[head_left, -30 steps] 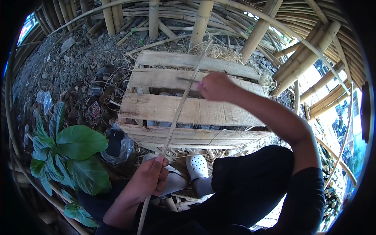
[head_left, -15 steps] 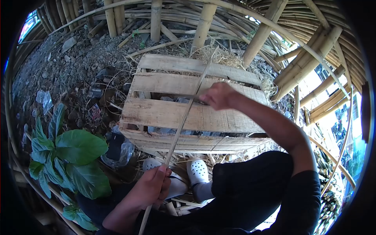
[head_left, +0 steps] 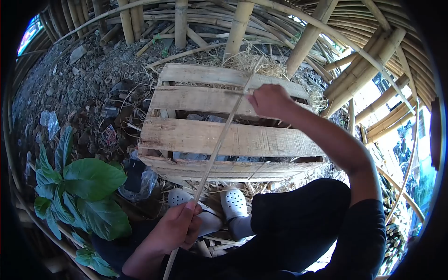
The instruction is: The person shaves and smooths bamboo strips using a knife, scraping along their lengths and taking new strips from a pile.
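Note:
A long, thin bamboo strip [head_left: 219,144] slants from my lap up across the wooden slatted crate [head_left: 186,128]. Near my knees, my left hand [head_left: 179,226] is closed around its lower part, thumb on top. Farther up, my right hand [head_left: 270,101] is a fist beside the strip's upper part. From that fist a narrow, dark, blurred blade [head_left: 232,93] sticks out leftward across the strip, seemingly a knife; its handle is hidden in my fingers. The strip's far tip reaches the crate's back slat.
A leafy green plant [head_left: 95,179] stands at the left, beside a clear plastic bag [head_left: 147,182]. My white clogs [head_left: 233,201] are in front of the crate. Bamboo posts [head_left: 239,30] rise behind it, and cut bamboo poles [head_left: 394,242] are stacked at the right.
My right hand and the blade have moved up along the strip, away from me. My left hand keeps its grip in nearly the same place. The view has shifted slightly.

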Action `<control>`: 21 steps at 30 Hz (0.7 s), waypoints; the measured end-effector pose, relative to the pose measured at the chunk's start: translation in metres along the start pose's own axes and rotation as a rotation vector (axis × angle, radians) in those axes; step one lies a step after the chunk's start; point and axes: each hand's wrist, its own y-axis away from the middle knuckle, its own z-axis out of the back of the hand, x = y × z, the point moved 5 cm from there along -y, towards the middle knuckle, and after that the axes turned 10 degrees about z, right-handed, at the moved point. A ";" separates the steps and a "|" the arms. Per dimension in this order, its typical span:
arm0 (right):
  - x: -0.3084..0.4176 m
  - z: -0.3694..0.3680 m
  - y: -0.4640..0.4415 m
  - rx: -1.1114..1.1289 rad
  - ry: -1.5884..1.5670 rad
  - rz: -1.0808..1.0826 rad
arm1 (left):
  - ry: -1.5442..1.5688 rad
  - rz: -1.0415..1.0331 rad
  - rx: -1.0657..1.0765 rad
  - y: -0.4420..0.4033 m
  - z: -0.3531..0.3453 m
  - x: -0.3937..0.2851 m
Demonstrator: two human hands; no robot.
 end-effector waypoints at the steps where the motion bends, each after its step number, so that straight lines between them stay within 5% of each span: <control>1: 0.014 0.001 0.005 0.028 -0.066 -0.004 | 0.003 -0.006 -0.001 0.000 0.000 -0.002; 9: 0.085 0.018 0.030 0.131 -0.857 -0.272 | -0.168 -0.037 0.160 -0.010 0.004 -0.006; 15: 0.096 -0.005 0.029 0.046 -1.015 -0.385 | -0.111 -0.022 0.231 -0.017 0.022 -0.004; 21: 0.146 0.023 0.043 0.020 -1.054 -0.031 | 0.177 -0.147 0.193 -0.033 0.009 -0.006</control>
